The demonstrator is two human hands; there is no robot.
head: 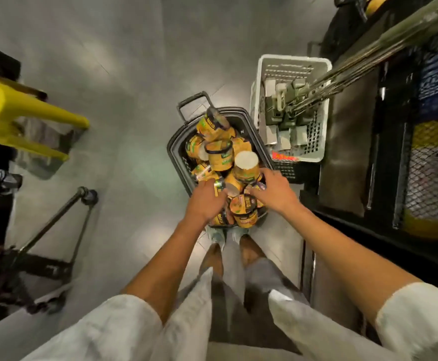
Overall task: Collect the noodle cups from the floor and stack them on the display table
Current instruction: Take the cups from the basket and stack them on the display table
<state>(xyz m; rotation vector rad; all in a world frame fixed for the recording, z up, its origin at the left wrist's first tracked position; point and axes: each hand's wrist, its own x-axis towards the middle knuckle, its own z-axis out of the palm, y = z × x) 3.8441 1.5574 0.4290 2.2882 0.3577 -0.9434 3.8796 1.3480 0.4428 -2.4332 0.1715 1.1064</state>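
Observation:
A dark plastic basket (176, 149) stands on the floor straight ahead of my feet, heaped with several yellow noodle cups (216, 131) lying at all angles. My left hand (207, 199) reaches into the near left of the heap, its fingers curled round a cup (219, 187) with a dark rim. My right hand (271, 190) is on the near right of the heap, its fingers against the side of an upturned cup (246, 165) whose pale bottom faces up. Another cup (244, 211) lies between my wrists. No display table is clearly recognisable.
A white perforated crate (264, 71) with small items stands beside the basket at the right. Dark metal shelving and wire mesh (421, 165) line the right side. A yellow stool (17, 113) and a black trolley frame (64, 222) stand at the left on the grey floor.

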